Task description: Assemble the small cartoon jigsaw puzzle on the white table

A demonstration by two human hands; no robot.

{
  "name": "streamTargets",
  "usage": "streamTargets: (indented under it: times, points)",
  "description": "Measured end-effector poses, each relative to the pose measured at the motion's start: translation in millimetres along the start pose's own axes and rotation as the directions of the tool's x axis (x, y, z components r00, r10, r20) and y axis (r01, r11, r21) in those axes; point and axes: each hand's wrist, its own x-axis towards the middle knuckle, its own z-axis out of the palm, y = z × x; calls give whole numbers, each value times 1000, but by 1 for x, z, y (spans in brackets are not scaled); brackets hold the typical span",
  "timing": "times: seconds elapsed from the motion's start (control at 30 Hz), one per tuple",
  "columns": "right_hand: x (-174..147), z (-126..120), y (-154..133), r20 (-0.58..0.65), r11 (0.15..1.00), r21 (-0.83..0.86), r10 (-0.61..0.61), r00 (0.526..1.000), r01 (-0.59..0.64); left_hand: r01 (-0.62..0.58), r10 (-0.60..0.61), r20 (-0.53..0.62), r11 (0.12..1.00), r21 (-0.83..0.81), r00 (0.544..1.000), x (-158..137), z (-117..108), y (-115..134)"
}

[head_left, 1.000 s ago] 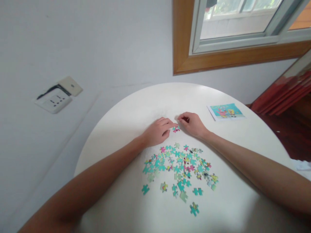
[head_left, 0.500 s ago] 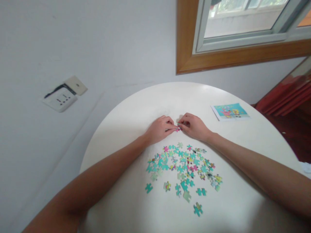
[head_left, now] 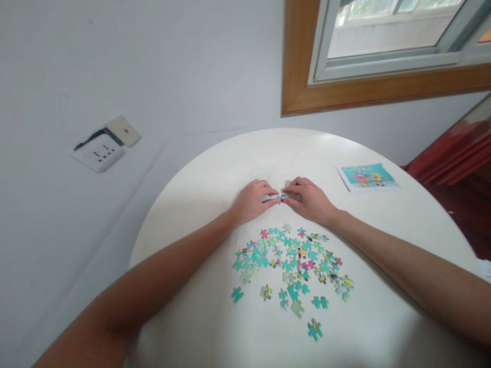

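Between my two hands, near the middle of the white round table [head_left: 184, 306], lie small joined-looking puzzle pieces [head_left: 282, 197] in pink and teal. My left hand [head_left: 255, 201] pinches them from the left with thumb and forefinger. From the right, my right hand [head_left: 310, 200] grips the same pieces with its thumb and fingertips. Whether they are fully locked together is too small to tell. Closer to me, a spread of loose jigsaw pieces [head_left: 287, 265], mostly teal with some yellow and pink, covers the tabletop.
A cartoon picture card [head_left: 368, 177] lies at the right rear of the table. The wall with a loose socket plate [head_left: 98, 153] borders the table's far left. A wood-framed window [head_left: 295, 92] is above the back edge, and a red curtain [head_left: 448, 153] hangs at right.
My fingers have spread slightly, so more of the pink and teal pieces shows between them. The whole view has shifted a little; the loose pieces lie as before.
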Motion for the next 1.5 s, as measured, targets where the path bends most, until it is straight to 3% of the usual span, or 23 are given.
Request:
streamTargets:
  times: [0.33, 0.6, 1.33, 1.5]
  points:
    - [3, 2, 2, -46, 1000, -3, -13, 999, 13, 0, 0, 8, 1000, -9, 1000, 1, 0, -1]
    - [4, 4, 4, -59, 1000, -14, -10, 998, 9, -91, 93, 44, 995, -45, 995, -1, 0, -4]
    - [5, 0, 3, -30, 1000, 30, -3, 1000, 4, -140, 144, 57, 988, -67, 988, 1, -2, -3]
    - [7, 3, 6, -105, 982, 166, 103, 989, -85, -133, 141, 87, 987, -87, 986, -1, -16, 26]
